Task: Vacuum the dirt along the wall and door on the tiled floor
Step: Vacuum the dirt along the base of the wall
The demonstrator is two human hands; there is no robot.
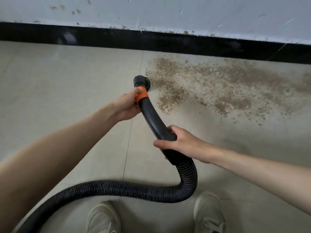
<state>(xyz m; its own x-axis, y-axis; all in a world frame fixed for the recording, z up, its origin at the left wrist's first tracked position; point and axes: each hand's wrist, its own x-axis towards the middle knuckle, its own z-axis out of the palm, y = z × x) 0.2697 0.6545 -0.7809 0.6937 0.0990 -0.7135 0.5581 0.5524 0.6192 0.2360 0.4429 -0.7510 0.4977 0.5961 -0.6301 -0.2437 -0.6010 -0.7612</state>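
Pale shoes (pixel 208 214) planted, ribbed hose (pixel 117 189) looping past; right hand (pixel 178 140) grips wand (pixel 151 115), left hand (pixel 129 105) clasps orange collar (pixel 142 96), steering nozzle (pixel 141 80) into dirt (pixel 210 81) on tiled floor (pixel 67 73) near black skirting (pixel 101 36).

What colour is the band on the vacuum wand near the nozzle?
Orange: the band rings the curved black plastic vacuum wand, clearest in the head view.

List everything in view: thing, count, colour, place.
Dirt patch: one, brown, on floor right of nozzle, near baseboard.
Vacuum nozzle: one, black, at the dirt's left edge.
Orange collar: one, behind nozzle.
Rigid wand: one, black, curved.
Ribbed hose: one, black, looping near shoes.
Baseboard: black, along wall.
Wall: pale, scuffed.
Tiled floor: beige.
Shoes: two, pale, bottom.
Left hand: grips collar.
Right hand: grips wand.
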